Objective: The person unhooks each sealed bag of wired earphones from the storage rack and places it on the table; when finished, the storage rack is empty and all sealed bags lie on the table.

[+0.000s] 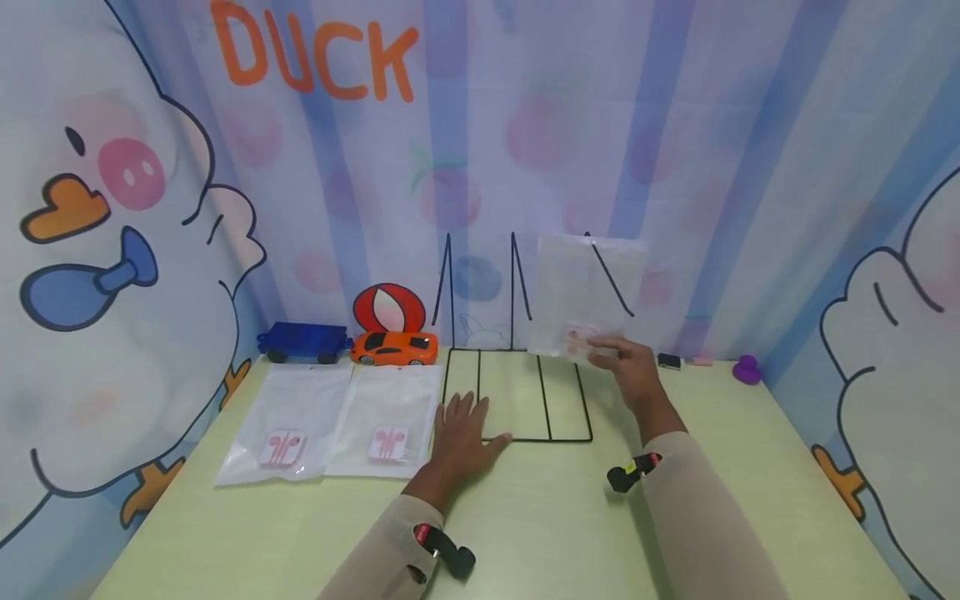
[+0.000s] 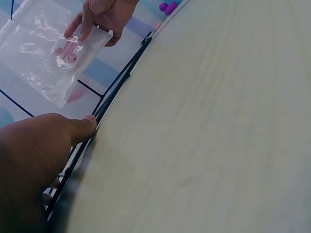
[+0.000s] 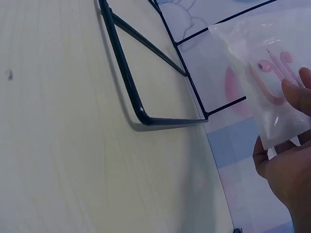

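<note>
A clear plastic bag (image 1: 551, 287) with pink earphones (image 3: 279, 73) inside hangs upright at the black wire display rack's right prong (image 1: 613, 279). My right hand (image 1: 626, 371) pinches the bag's lower right corner between thumb and fingers, beside the earphones. Spread and fairly straight, the fingers of my left hand (image 1: 461, 442) lie over the front left part of the rack's base (image 1: 566, 439). In the left wrist view, that hand's thumb (image 2: 82, 128) touches the front rod. Two more bags of pink earphones, a left bag (image 1: 281, 408) and a right bag (image 1: 386, 417), lie left of the rack.
Behind the flat bags stand a blue toy wagon (image 1: 303, 342) and an orange toy car (image 1: 395, 347). Small dark (image 1: 669, 361) and pink blocks (image 1: 701, 362) and a purple toy (image 1: 747, 369) sit at the back right. A printed curtain (image 1: 480, 125) closes off the table's back.
</note>
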A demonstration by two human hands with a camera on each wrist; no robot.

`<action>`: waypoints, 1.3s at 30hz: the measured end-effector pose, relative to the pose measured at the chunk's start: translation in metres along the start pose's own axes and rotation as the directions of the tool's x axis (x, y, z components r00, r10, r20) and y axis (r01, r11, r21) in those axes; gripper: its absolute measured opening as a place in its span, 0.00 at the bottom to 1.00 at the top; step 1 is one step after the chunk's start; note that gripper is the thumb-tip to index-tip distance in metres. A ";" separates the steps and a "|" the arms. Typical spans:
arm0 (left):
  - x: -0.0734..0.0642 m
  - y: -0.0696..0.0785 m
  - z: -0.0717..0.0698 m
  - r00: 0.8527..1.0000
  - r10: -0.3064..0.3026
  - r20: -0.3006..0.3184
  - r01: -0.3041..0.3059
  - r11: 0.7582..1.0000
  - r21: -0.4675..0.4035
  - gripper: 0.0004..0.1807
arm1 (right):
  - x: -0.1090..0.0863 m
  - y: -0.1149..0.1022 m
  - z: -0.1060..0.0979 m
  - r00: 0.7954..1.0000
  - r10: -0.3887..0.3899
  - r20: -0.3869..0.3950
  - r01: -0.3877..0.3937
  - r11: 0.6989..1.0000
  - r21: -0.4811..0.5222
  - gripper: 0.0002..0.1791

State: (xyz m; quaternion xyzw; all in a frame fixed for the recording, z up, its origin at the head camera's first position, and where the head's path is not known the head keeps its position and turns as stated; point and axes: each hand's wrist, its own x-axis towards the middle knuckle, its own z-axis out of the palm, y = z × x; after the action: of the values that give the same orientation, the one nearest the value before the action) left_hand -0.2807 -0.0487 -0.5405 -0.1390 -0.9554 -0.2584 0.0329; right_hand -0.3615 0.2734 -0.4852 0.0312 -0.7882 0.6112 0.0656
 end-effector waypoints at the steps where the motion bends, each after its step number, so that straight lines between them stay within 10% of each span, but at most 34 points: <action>1: -0.001 0.000 -0.001 1.000 0.001 -0.001 -0.001 1.000 -0.007 0.43 | -0.001 0.000 -0.001 1.000 0.000 -0.017 0.000 1.000 -0.003 0.24; 19: 0.000 -0.005 0.003 1.000 0.003 -0.003 -0.003 1.000 -0.009 0.42 | -0.015 -0.003 -0.056 0.997 -0.035 0.065 0.033 0.999 0.035 0.27; 39: 0.002 -0.005 0.005 1.000 0.003 -0.007 -0.003 1.000 -0.026 0.42 | -0.032 -0.011 -0.100 0.996 -0.011 0.084 0.027 0.983 -0.181 0.29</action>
State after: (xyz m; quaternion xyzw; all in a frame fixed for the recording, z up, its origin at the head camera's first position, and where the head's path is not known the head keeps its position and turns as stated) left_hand -0.2843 -0.0497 -0.5463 -0.1401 -0.9516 -0.2712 0.0349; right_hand -0.3215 0.3661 -0.4550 0.0577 -0.8425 0.5340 0.0416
